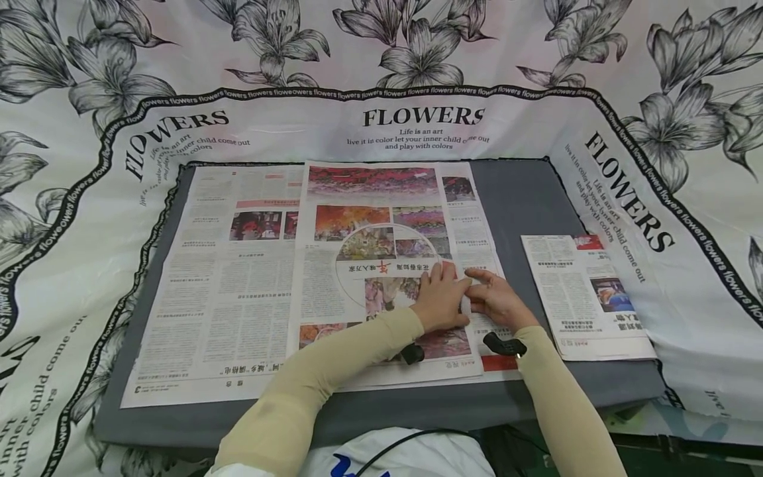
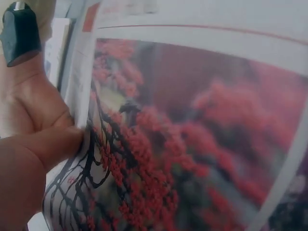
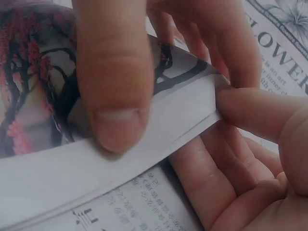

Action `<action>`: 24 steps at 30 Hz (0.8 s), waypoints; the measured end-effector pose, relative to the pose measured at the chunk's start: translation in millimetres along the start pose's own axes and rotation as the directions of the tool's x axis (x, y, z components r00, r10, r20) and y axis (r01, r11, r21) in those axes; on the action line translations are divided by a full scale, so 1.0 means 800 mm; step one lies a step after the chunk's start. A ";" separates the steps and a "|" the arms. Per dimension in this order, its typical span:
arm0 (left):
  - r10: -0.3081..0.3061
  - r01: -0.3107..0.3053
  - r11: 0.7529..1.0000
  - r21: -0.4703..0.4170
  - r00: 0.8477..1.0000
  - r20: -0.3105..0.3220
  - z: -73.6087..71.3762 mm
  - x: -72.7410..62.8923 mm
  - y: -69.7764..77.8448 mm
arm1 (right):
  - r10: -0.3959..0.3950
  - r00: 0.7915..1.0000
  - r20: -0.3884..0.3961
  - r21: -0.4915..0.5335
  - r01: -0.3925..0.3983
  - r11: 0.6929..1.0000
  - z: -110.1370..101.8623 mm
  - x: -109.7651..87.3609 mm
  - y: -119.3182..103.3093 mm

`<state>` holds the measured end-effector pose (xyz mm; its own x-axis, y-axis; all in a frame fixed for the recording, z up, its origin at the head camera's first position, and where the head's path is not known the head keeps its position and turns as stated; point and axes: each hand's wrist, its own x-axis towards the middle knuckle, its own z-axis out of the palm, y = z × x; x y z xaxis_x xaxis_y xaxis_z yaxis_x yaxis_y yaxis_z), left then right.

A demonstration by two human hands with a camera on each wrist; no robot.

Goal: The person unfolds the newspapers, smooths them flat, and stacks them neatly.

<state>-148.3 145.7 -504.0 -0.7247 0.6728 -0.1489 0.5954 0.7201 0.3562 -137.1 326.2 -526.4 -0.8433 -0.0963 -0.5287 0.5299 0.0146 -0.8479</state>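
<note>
In the head view a printed newspaper page [image 1: 334,311] with colour photos lies folded over a wider spread [image 1: 208,318]. My left hand [image 1: 441,301] is at the page's right edge. From the right wrist view, its thumb [image 3: 120,106] presses the blossom photo's white margin while its fingers [image 3: 211,43] bend over beyond the raised edge. My right hand [image 1: 497,301] pinches the corner, thumb on the edge and fingers beneath. The left wrist view shows the lifted blossom page [image 2: 183,125] close up, beside the right hand [image 2: 29,101]; the left fingers are mostly hidden there.
A folded newspaper [image 1: 572,324] rests at the right on the grey table surface [image 1: 512,199]. White cloth with black flower prints [image 1: 417,59] surrounds the surface on its back and sides. Black devices [image 1: 503,344] are strapped to both wrists.
</note>
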 end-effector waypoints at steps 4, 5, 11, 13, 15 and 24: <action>0.002 -0.001 0.999 0.041 1.000 -0.017 0.001 0.000 -0.004 | 0.002 1.000 -0.015 -0.023 -0.002 1.000 0.002 0.000 0.001; 0.002 -0.001 0.999 0.049 1.000 -0.018 0.000 0.000 -0.005 | -0.001 1.000 -0.015 -0.028 0.000 1.000 0.002 0.000 0.002; -0.008 0.009 0.997 0.078 1.000 -0.014 -0.006 -0.002 -0.007 | -0.015 1.000 0.005 -0.009 0.015 1.000 0.002 -0.001 0.002; -0.017 0.018 0.997 0.071 1.000 -0.010 -0.009 -0.003 -0.006 | -0.015 1.000 0.013 0.010 0.015 1.000 0.003 -0.002 0.002; -0.020 0.020 0.998 0.068 1.000 -0.002 -0.011 -0.003 -0.005 | -0.015 1.000 0.021 0.025 0.015 1.000 0.003 -0.003 0.000; 0.017 -0.022 0.992 0.125 0.999 0.043 -0.028 0.000 -0.004 | -0.035 0.999 0.034 0.041 0.033 0.999 0.002 -0.003 0.002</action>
<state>-158.3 139.5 -484.2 -0.6988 0.6916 -0.1826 0.6500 0.7205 0.2417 -134.2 325.2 -526.8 -0.8577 -0.1305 -0.4973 0.5047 -0.0298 -0.8628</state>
